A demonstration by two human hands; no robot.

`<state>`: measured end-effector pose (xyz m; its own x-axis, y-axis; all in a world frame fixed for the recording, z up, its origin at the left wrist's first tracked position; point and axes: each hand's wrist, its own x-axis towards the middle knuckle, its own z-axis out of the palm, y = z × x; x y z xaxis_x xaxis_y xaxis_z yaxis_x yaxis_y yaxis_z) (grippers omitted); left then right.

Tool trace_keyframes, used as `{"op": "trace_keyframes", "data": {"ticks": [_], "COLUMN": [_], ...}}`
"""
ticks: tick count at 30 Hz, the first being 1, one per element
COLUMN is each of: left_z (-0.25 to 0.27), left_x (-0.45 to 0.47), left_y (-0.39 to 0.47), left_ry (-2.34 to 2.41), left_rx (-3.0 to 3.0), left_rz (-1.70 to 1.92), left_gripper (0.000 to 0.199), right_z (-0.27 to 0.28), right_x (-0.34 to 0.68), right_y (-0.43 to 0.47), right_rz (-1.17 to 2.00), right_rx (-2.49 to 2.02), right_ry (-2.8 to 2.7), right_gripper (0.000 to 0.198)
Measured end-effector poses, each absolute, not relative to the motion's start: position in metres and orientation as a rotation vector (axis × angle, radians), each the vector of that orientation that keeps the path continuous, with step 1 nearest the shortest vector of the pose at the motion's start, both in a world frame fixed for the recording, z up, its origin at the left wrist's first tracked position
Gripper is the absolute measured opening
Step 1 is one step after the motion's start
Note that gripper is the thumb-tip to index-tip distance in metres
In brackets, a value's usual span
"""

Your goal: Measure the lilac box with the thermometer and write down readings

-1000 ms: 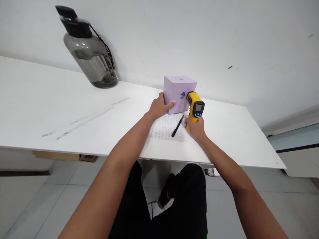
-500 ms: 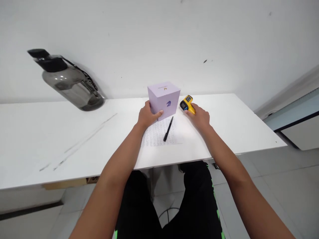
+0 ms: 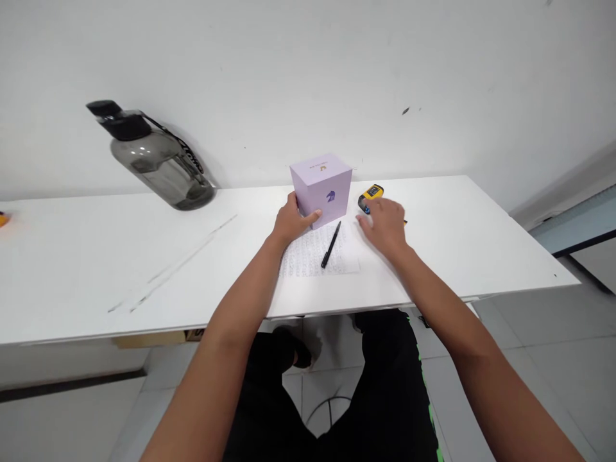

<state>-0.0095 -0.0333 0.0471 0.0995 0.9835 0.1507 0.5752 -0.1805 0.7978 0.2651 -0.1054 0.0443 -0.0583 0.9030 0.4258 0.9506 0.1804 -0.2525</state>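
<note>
White tabletop against a wall.
On it: a dark water bottle, a lilac box, a printed sheet with a black pen, and a yellow thermometer.

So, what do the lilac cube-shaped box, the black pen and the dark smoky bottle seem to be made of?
The lilac cube-shaped box looks like matte cardboard: sharp edges, no shine, a printed logo. The slim black pen seems to be plastic, though it is too small to be sure. The dark smoky bottle looks like glossy translucent plastic: see-through grey walls with highlights.
</note>
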Motion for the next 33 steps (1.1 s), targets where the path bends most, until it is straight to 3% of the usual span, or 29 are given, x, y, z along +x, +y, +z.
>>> {"op": "trace_keyframes", "data": {"ticks": [7,13,19,25,29,33], "left_z": [0.044,0.037,0.029,0.021,0.019,0.014], "left_x": [-0.009,-0.009,-0.007,-0.006,-0.006,-0.007], "left_y": [-0.03,-0.024,-0.017,-0.013,-0.012,-0.007], "left_ry": [1.475,1.418,1.345,1.208,1.107,1.119], "left_rx": [1.805,1.795,1.702,1.658,1.714,1.738], "left_rz": [0.972,1.044,1.15,1.209,1.261,1.277], "left_gripper": [0.087,0.093,0.092,0.098,0.097,0.095], "right_z": [0.04,0.036,0.043,0.044,0.045,0.046], "right_x": [0.225,0.233,0.25,0.261,0.253,0.248], "right_y": [-0.127,-0.123,-0.121,-0.123,-0.122,-0.119], "right_rz": [-0.14,-0.067,0.229,0.16,0.123,0.182], "right_rx": [-1.332,-1.122,-1.353,-1.255,-1.187,-1.131], "right_ry": [-2.504,-2.557,-2.094,-1.561,-1.501,-1.528], "right_gripper": [0.039,0.031,0.038,0.055,0.057,0.074]}}
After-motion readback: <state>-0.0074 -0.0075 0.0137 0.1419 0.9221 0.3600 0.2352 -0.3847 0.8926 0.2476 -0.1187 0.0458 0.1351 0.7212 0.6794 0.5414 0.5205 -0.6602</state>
